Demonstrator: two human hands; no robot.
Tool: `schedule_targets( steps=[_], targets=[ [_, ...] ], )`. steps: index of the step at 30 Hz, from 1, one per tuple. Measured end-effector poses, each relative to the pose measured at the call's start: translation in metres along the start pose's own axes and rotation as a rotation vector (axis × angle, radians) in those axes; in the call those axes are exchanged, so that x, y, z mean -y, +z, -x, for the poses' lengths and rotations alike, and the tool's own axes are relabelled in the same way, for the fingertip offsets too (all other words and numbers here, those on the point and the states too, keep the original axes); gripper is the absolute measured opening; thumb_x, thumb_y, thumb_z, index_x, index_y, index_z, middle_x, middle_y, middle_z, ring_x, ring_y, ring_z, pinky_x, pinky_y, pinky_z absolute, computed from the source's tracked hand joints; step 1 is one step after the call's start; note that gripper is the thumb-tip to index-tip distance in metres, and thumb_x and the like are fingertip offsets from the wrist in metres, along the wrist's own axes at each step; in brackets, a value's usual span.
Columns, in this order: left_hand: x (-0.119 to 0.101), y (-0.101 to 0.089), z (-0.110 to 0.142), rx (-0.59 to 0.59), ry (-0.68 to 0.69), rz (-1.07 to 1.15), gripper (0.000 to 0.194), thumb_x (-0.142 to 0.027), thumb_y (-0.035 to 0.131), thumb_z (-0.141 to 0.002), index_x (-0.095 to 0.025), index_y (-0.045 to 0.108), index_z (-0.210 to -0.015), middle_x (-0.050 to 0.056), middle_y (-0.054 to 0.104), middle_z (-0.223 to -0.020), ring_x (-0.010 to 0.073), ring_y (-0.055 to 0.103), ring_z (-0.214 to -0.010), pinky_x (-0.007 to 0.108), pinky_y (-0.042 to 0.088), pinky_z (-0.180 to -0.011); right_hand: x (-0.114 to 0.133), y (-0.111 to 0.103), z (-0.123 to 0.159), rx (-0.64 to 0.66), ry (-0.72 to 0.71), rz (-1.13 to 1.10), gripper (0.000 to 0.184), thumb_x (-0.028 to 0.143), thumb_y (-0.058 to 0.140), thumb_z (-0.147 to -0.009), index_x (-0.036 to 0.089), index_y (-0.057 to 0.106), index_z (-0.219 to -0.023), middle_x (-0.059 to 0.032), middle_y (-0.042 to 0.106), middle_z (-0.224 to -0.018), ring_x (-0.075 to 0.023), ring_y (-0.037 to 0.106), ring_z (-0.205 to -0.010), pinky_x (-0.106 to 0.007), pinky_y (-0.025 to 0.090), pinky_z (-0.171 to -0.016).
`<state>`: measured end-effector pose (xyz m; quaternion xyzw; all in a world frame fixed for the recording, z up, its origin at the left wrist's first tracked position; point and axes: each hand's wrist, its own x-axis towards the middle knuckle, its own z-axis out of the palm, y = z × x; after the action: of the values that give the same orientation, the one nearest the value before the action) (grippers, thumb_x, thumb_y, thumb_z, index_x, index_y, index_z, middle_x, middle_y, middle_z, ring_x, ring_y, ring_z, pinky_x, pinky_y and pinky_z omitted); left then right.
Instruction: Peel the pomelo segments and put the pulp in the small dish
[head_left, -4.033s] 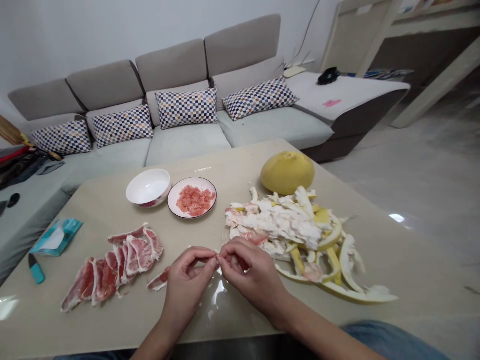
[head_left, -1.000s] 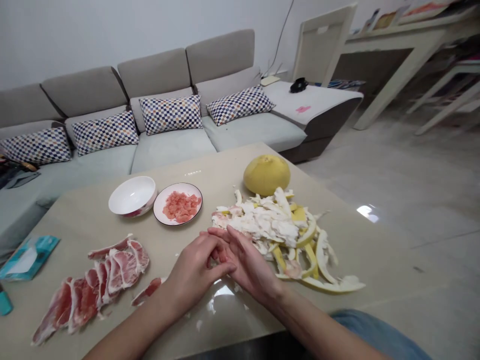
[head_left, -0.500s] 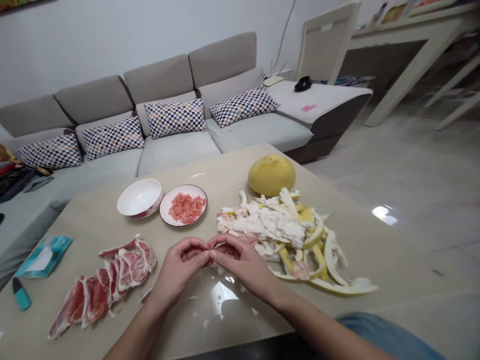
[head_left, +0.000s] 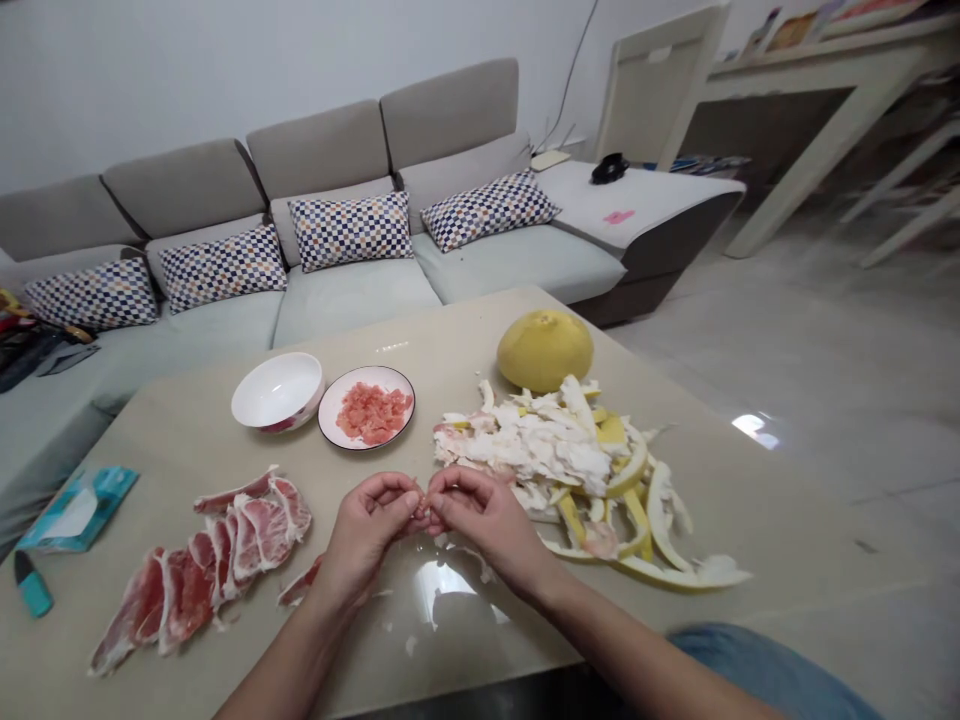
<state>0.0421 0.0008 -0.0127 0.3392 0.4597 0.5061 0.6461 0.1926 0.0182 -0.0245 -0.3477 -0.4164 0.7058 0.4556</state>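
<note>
My left hand [head_left: 367, 530] and my right hand [head_left: 487, 525] meet over the near part of the table, both closed in a pinch. Between their fingertips shows a small pinkish piece of pomelo flesh [head_left: 421, 507], mostly hidden by the fingers. Beyond them, a dark-rimmed plate [head_left: 330, 425] bears a heap of peeled pink pomelo flesh [head_left: 373, 412]. To the left lies a row of pomelo segments [head_left: 202, 570] with membrane on. One more segment [head_left: 301, 582] lies partly behind my left wrist. Just right of my hands is a pile of white pith and yellow peel [head_left: 555, 450].
A white bowl [head_left: 277, 390] stands left of the plate. A whole pomelo [head_left: 545, 350] sits behind the peel. At the left are a teal tissue pack [head_left: 82, 510] and a knife-like tool with a teal part [head_left: 34, 590]. A grey sofa [head_left: 352, 300] stands past the table.
My fingertips have shifted, and the pink piece between them shows more. The segment by my left wrist is more visible. The camera view has moved slightly.
</note>
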Motion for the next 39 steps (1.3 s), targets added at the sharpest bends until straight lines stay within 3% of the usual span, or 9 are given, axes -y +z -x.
schedule_targets(
  steps=[5, 15, 22, 25, 28, 30, 33, 36, 39],
  targets=[
    [-0.008, -0.01, -0.017, -0.069, 0.014, 0.126, 0.026, -0.026, 0.079, -0.068, -0.013, 0.064, -0.084, 0.002, 0.069, -0.076, 0.0099, 0.067, -0.067, 0.02, 0.056, -0.07, -0.011, 0.013, -0.025, -0.022, 0.084, -0.278, 0.026, 0.036, 0.078, -0.069, 0.014, 0.065, -0.076, -0.0007, 0.066, -0.075, -0.0073, 0.059, -0.062, -0.021, 0.052, -0.066],
    [-0.024, -0.046, -0.03, -0.174, 0.209, 0.105, 0.032, -0.025, 0.08, -0.066, -0.013, 0.066, -0.092, 0.004, 0.071, -0.084, 0.0125, 0.068, -0.075, 0.024, 0.057, -0.075, -0.011, 0.042, -0.064, 0.063, -0.029, -0.003, 0.025, 0.035, 0.077, -0.071, 0.017, 0.069, -0.086, -0.0019, 0.068, -0.088, -0.0135, 0.064, -0.077, -0.029, 0.055, -0.076],
    [-0.009, -0.051, -0.042, -0.259, 0.253, 0.047, 0.035, -0.033, 0.077, -0.069, -0.014, 0.065, -0.096, 0.004, 0.071, -0.087, 0.0124, 0.067, -0.076, 0.029, 0.056, -0.08, -0.028, 0.039, -0.071, -0.069, -0.053, -0.035, 0.034, 0.046, 0.074, -0.07, 0.017, 0.067, -0.087, -0.0029, 0.068, -0.086, -0.0146, 0.065, -0.079, -0.033, 0.055, -0.083],
    [-0.011, -0.06, -0.068, -0.278, 0.282, -0.052, 0.037, -0.038, 0.074, -0.071, -0.015, 0.066, -0.098, 0.005, 0.071, -0.09, 0.0144, 0.067, -0.079, 0.033, 0.054, -0.084, -0.026, 0.029, -0.1, -0.113, -0.073, 0.083, 0.034, 0.048, 0.067, -0.077, 0.018, 0.065, -0.091, -0.0024, 0.067, -0.089, -0.0147, 0.065, -0.082, -0.033, 0.054, -0.086],
    [-0.022, -0.071, -0.11, -0.252, 0.275, -0.252, 0.03, -0.035, 0.069, -0.078, -0.012, 0.066, -0.098, 0.008, 0.069, -0.096, 0.0189, 0.066, -0.086, 0.037, 0.054, -0.084, -0.017, 0.016, -0.145, -0.12, -0.067, 0.292, 0.024, 0.037, 0.065, -0.083, 0.015, 0.064, -0.094, -0.0035, 0.067, -0.094, -0.0167, 0.065, -0.088, -0.033, 0.053, -0.086],
    [-0.033, -0.077, -0.14, -0.231, 0.265, -0.418, 0.028, -0.031, 0.057, -0.089, -0.015, 0.059, -0.112, 0.009, 0.063, -0.113, 0.0207, 0.063, -0.096, 0.041, 0.053, -0.082, -0.01, 0.009, -0.177, -0.128, -0.049, 0.464, 0.024, 0.032, 0.061, -0.088, 0.014, 0.062, -0.104, -0.0067, 0.065, -0.105, -0.0192, 0.063, -0.092, -0.037, 0.053, -0.083],
    [-0.049, -0.084, -0.176, -0.218, 0.25, -0.638, 0.032, -0.031, 0.055, -0.09, -0.017, 0.055, -0.119, 0.01, 0.058, -0.121, 0.022, 0.06, -0.1, 0.043, 0.053, -0.083, -0.003, 0.002, -0.214, -0.139, -0.045, 0.7, 0.031, 0.031, 0.056, -0.092, 0.016, 0.055, -0.119, -0.0087, 0.058, -0.12, -0.0211, 0.061, -0.099, -0.041, 0.053, -0.083],
    [-0.06, -0.09, -0.191, -0.221, 0.273, -0.807, 0.032, -0.031, 0.055, -0.09, -0.018, 0.056, -0.119, 0.01, 0.058, -0.121, 0.0219, 0.06, -0.1, 0.043, 0.052, -0.084, 0.001, -0.001, -0.23, -0.142, -0.088, 0.891, 0.03, 0.031, 0.055, -0.092, 0.017, 0.056, -0.119, -0.0087, 0.058, -0.12, -0.0209, 0.061, -0.1, -0.041, 0.052, -0.084],
    [-0.067, -0.096, -0.186, -0.21, 0.328, -0.931, 0.031, -0.031, 0.055, -0.09, -0.018, 0.056, -0.118, 0.01, 0.059, -0.12, 0.0215, 0.061, -0.1, 0.042, 0.052, -0.084, 0.005, -0.002, -0.227, -0.141, -0.168, 1.042, 0.029, 0.031, 0.055, -0.093, 0.017, 0.056, -0.119, -0.0088, 0.058, -0.121, -0.0208, 0.06, -0.1, -0.041, 0.052, -0.084]
  ],
)
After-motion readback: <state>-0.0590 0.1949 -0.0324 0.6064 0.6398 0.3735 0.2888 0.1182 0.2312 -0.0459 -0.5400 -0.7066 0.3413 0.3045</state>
